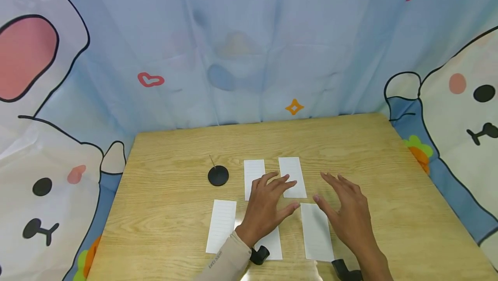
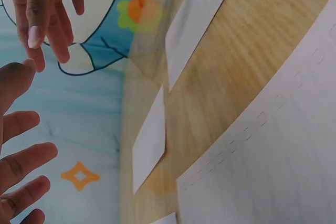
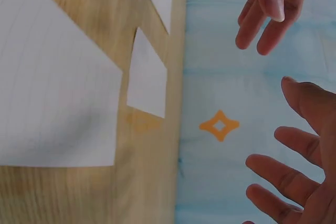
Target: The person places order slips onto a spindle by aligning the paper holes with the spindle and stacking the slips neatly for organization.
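Several white slips of lined paper lie on the wooden table. My left hand hovers with fingers spread over a front slip, covering much of it, and near the back left slip. My right hand is held up beside the front right slip, fingers apart and nothing in them. Between the two hands, farther back, lies the back right slip. The front left slip lies left of my left wrist. In the left wrist view, faint dashed marks run along the edge of a large near slip.
A round black disc with a thin stick rising from it stands left of the back slips. The wooden table ends at a blue curtain with cartoon prints behind it and at both sides. Black wrist cameras sit on both wrists.
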A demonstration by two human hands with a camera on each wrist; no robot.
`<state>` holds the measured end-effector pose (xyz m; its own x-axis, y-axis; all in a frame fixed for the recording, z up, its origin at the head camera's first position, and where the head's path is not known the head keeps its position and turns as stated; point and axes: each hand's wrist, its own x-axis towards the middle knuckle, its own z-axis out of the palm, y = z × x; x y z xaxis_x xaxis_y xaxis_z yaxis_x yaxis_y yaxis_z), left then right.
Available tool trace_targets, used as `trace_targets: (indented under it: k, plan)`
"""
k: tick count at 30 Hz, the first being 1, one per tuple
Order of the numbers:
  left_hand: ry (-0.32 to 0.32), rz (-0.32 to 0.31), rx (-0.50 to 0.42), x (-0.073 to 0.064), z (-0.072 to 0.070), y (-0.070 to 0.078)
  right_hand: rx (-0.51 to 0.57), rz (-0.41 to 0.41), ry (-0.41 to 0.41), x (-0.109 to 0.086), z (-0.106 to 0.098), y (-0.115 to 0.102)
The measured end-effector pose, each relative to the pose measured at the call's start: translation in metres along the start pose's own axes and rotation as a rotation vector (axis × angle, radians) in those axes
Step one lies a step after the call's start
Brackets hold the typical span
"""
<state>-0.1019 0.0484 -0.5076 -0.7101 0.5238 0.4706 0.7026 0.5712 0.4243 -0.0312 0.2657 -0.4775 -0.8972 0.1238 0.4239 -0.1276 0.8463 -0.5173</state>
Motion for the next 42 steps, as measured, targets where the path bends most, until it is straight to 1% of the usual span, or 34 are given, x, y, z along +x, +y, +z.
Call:
trace_targets:
  k: [3,8,15,19,24,29,33,37,42]
  plan:
    - [0.023,0.002,-0.001,-0.005,0.003,0.002,0.002,-0.003,-0.003,-0.003,0.001,0.006]
    - [0.034,-0.014,-0.045,-0.014,0.008,0.007,0.001,0.003,-0.028,-0.006,0.002,0.015]
    - [0.082,0.005,0.013,-0.026,0.018,0.016,0.027,-0.012,-0.067,-0.006,0.002,0.028]
    - [0.103,-0.007,0.005,-0.033,0.025,0.022,0.035,-0.034,-0.082,-0.006,0.003,0.034]
    - [0.133,-0.017,0.003,-0.04,0.031,0.027,0.05,-0.034,-0.127,-0.007,0.005,0.04]
    - [0.129,-0.033,-0.001,-0.045,0.036,0.028,0.047,-0.021,-0.171,-0.008,0.008,0.046]
    - [0.12,-0.016,0.016,-0.049,0.041,0.029,0.045,-0.03,-0.188,-0.009,0.012,0.052]
    - [0.099,-0.011,0.0,-0.054,0.044,0.032,0.042,-0.04,-0.205,-0.01,0.017,0.057]
    - [0.076,-0.005,-0.009,-0.06,0.049,0.036,0.019,-0.006,-0.255,-0.012,0.021,0.062]
